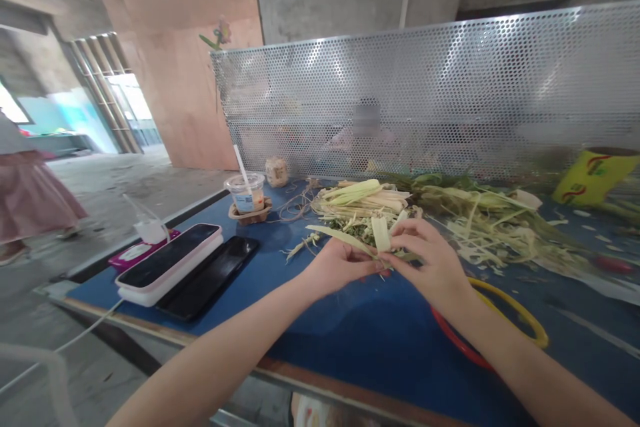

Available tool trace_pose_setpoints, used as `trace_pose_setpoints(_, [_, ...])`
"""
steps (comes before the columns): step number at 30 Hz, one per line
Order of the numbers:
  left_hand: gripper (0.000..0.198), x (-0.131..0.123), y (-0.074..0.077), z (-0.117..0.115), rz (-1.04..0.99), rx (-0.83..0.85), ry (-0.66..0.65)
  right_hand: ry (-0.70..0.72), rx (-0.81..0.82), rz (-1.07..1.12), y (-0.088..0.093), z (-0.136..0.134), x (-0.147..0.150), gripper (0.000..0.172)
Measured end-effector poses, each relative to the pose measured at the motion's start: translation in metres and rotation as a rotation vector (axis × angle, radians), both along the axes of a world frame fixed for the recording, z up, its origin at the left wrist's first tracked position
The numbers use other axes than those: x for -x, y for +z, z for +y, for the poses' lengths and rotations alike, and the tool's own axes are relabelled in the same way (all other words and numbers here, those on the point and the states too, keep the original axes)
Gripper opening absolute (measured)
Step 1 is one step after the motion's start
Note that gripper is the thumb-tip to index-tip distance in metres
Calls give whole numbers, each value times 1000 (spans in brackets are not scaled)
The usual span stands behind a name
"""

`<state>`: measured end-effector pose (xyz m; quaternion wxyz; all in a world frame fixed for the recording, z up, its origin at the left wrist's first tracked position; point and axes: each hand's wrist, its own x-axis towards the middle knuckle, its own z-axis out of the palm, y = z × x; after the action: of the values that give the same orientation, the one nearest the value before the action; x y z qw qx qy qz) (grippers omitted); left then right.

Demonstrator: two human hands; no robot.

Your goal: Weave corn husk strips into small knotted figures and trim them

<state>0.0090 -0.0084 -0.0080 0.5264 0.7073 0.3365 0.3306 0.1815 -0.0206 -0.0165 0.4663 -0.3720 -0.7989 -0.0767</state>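
Observation:
Over the blue tabletop, my left hand pinches a long pale-green strip of corn husk between thumb and fingers. My right hand is closed on a short, pale piece of folded husk, its fingertips meeting those of my left hand. Where the strips join or cross is hidden by the fingers. Just behind the hands lies a stack of pale corn husks, with shredded green-and-white bits in front of it. To the right spreads a looser heap of husks.
Phones, a lidded cup with a straw and a ball of twine occupy the left side. Red and yellow rings lie under my right forearm. A perforated metal screen bounds the back; a yellow packet stands at right.

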Motion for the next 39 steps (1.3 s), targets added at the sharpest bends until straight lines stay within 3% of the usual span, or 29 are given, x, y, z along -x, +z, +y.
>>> trace_pose_setpoints(8, [25,2,6,-2,82,-118,-65,-280,256,73,3,-3,-2,34])
trace_pose_setpoints(15, [24,1,9,-5,31,-93,-10,-161,361,92,3,-4,2,28])
trace_pose_setpoints(18, [22,-1,8,-5,-39,-7,-20,-129,325,188,4,-5,2,19])
trace_pose_setpoints(21, [23,-2,8,-5,-81,90,-29,-122,133,227,6,-8,1,12])
trace_pose_setpoints(24, [23,-3,7,-5,-75,132,-40,10,1,172,8,-14,2,11])
trace_pose_setpoints(32, [29,-3,-1,-1,-50,77,-85,58,232,83,10,-17,5,16])
trace_pose_setpoints(35, [29,-2,1,-2,-3,41,-90,12,191,3,10,-15,3,3])
trace_pose_setpoints(39, [27,1,4,-4,96,-67,-173,27,47,-169,9,-13,1,11])
